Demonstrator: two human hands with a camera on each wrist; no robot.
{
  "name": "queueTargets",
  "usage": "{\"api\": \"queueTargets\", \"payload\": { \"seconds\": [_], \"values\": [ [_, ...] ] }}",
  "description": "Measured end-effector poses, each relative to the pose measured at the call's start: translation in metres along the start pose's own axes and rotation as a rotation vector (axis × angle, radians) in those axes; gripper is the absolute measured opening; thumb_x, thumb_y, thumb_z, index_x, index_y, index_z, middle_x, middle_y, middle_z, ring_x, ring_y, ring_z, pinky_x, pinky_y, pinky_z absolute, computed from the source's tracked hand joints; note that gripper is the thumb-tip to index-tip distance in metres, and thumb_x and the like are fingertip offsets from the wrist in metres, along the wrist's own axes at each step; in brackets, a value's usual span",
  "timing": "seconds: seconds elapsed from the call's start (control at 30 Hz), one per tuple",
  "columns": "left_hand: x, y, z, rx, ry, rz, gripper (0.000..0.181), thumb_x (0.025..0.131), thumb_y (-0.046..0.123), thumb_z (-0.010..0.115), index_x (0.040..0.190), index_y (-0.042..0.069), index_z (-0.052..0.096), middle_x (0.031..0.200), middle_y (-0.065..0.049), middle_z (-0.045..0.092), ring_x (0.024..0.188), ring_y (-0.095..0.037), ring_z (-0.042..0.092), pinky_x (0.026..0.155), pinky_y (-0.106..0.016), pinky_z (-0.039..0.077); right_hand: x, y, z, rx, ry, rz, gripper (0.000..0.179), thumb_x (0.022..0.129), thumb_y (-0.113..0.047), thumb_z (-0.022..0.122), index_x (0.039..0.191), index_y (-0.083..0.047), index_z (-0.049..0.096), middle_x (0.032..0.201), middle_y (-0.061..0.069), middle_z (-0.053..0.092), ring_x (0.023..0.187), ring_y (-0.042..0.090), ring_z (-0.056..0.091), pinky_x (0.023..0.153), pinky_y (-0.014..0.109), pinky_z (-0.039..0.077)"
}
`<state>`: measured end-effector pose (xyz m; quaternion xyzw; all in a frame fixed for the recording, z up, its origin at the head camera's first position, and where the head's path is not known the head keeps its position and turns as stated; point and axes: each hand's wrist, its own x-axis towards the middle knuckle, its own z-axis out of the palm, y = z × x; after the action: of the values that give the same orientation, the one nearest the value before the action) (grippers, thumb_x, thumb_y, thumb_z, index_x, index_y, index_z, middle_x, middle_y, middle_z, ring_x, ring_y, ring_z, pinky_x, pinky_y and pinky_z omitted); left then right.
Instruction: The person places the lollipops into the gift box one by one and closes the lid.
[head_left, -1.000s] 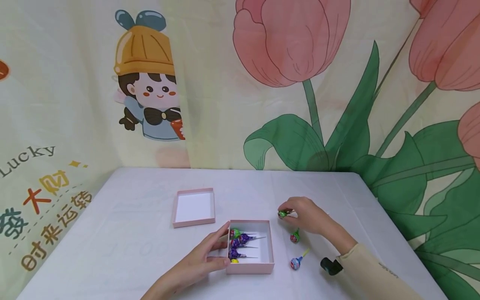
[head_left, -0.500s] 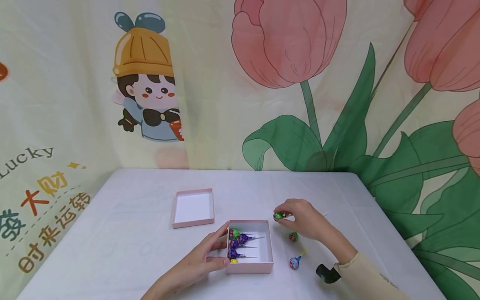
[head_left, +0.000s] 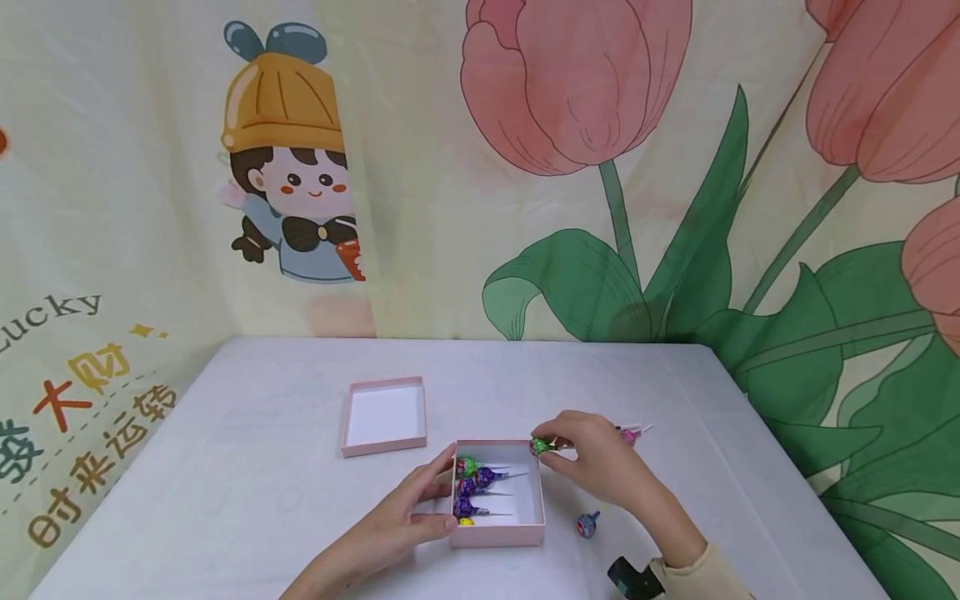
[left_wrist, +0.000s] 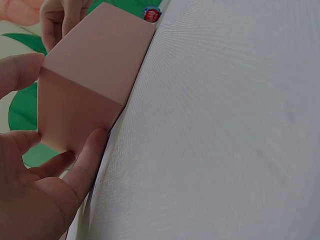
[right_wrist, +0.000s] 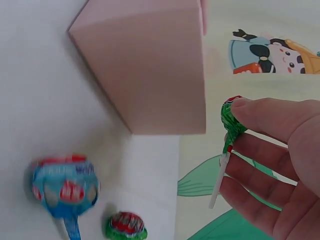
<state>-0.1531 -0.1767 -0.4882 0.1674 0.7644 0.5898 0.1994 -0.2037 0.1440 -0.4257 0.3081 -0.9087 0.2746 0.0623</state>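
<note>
My right hand pinches a green-wrapped lollipop between thumb and fingers, its white stick angled down in the right wrist view. In the head view the candy is right at the back right corner of a pink box. Inside the box, along its left wall, lie several lollipops: a green one, purple ones and a partly hidden yellow one. Their sticks point right. My left hand holds the box by its left side, thumb near the front corner, fingers further back.
An upturned pink lid lies behind and left of the box. Right of the box are a blue lollipop and a red-and-green one. A pink lollipop lies beyond my right hand. A patterned cloth hangs behind the table.
My right hand has carried the green lollipop left and toward me, up to the box's back right corner. The pink lollipop has come into sight behind it. The left hand stays on the box.
</note>
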Motion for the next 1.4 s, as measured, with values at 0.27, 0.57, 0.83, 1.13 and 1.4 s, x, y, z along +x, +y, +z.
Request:
{"api": "queueTargets", "payload": {
  "seconds": [0.27, 0.57, 0.83, 1.13, 1.4],
  "values": [
    [0.000, -0.001, -0.001, 0.007, 0.000, 0.007, 0.090, 0.101, 0.028, 0.074, 0.171, 0.036, 0.018, 0.175, -0.013, 0.021, 0.152, -0.039, 0.039, 0.115, -0.050, 0.041, 0.004, -0.018, 0.009, 0.043, -0.016, 0.005, 0.022, 0.095, -0.013, 0.082, 0.116, -0.015, 0.080, 0.100, -0.011, 0.074, 0.089, 0.002, 0.066, 0.082, 0.033, 0.062],
    [0.000, 0.000, 0.000, -0.006, 0.001, -0.011, 0.089, 0.101, 0.029, 0.073, 0.171, 0.037, 0.019, 0.175, -0.015, 0.021, 0.152, -0.041, 0.038, 0.117, -0.057, 0.042, 0.012, -0.032, 0.013, 0.092, -0.078, 0.010, 0.023, 0.095, -0.013, 0.082, 0.118, -0.011, 0.080, 0.100, -0.009, 0.074, 0.088, 0.001, 0.065, 0.081, 0.029, 0.061],
    [0.001, 0.000, 0.000, -0.009, -0.005, -0.009, 0.087, 0.102, 0.030, 0.072, 0.171, 0.039, 0.018, 0.176, -0.014, 0.020, 0.152, -0.041, 0.037, 0.117, -0.057, 0.042, 0.015, -0.035, 0.019, 0.109, -0.067, -0.008, 0.024, 0.094, -0.014, 0.083, 0.119, -0.011, 0.080, 0.101, -0.008, 0.074, 0.088, 0.002, 0.066, 0.080, 0.028, 0.060],
    [0.001, 0.002, 0.000, -0.002, -0.012, -0.009, 0.087, 0.102, 0.030, 0.071, 0.170, 0.040, 0.019, 0.175, -0.014, 0.023, 0.151, -0.039, 0.038, 0.113, -0.048, 0.042, 0.015, -0.035, 0.020, 0.103, -0.064, 0.006, 0.023, 0.094, -0.014, 0.083, 0.117, -0.011, 0.081, 0.101, -0.008, 0.075, 0.087, 0.002, 0.066, 0.078, 0.027, 0.059],
    [-0.001, 0.002, 0.000, -0.002, -0.011, 0.002, 0.087, 0.103, 0.028, 0.071, 0.171, 0.038, 0.018, 0.175, -0.015, 0.022, 0.151, -0.041, 0.038, 0.111, -0.042, 0.043, 0.018, -0.042, 0.025, 0.102, -0.043, -0.022, 0.025, 0.094, -0.017, 0.084, 0.118, -0.011, 0.080, 0.102, -0.006, 0.076, 0.087, 0.006, 0.067, 0.080, 0.026, 0.060]
  ]
}}
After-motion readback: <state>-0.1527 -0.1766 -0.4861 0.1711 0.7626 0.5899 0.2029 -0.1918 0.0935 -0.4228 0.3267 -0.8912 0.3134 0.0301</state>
